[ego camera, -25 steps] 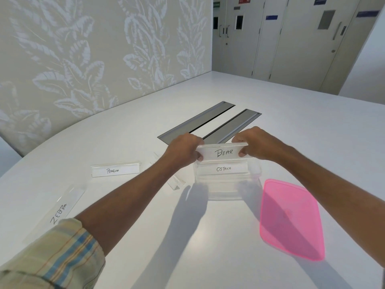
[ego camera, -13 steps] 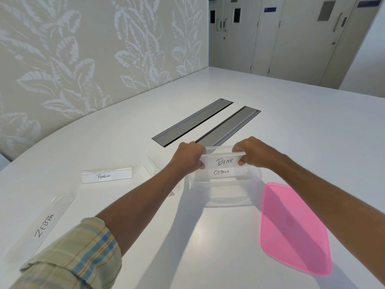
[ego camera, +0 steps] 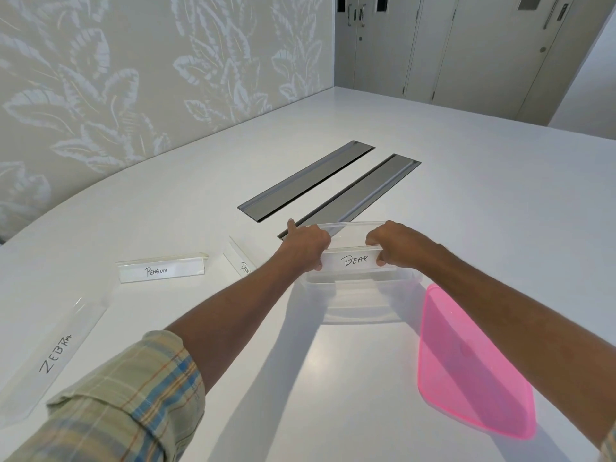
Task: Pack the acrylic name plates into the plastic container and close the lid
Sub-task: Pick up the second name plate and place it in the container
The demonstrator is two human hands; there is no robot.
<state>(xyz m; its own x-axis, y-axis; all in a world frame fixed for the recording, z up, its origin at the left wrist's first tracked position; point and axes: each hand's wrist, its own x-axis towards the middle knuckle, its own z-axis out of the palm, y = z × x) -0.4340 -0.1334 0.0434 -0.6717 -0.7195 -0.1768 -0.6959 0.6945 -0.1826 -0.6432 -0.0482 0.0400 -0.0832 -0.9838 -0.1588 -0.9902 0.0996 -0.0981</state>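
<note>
Nearest is a checked sleeve [ego camera: 126, 395] on the left arm. The pink lid [ego camera: 473, 371] lies flat on the white table [ego camera: 333, 411], just to the right of the box. It is off so the top of the box is free for packing, and it is close by for later.

On the left, the ZEBRA plate [ego camera: 53, 355] lies on the table, well apart from the box. It is not packed yet.

In the middle sits the clear plastic container [ego camera: 360, 308]. The BEAR plate [ego camera: 353, 260] is right at its open top, turned longways like the box so it can fit. The left hand [ego camera: 305, 243] pinches one end and the right hand [ego camera: 393, 243] pinches the other. The hands are apart, one on each end, which I think helps hold the long plate level. I cannot tell if the plate sits on anything inside yet. I think this step is setting it in.

A bit farther left stands the PENGUIN plate [ego camera: 161, 270]. Beside it is another plate [ego camera: 240, 261], partly hidden by the left arm, so its word is hard to read. Both wait their turn.

Past the box are two grey slots [ego camera: 306, 180] in the table. Farthest are a leafy wall [ego camera: 133, 78] and pale doors [ego camera: 466, 45].
</note>
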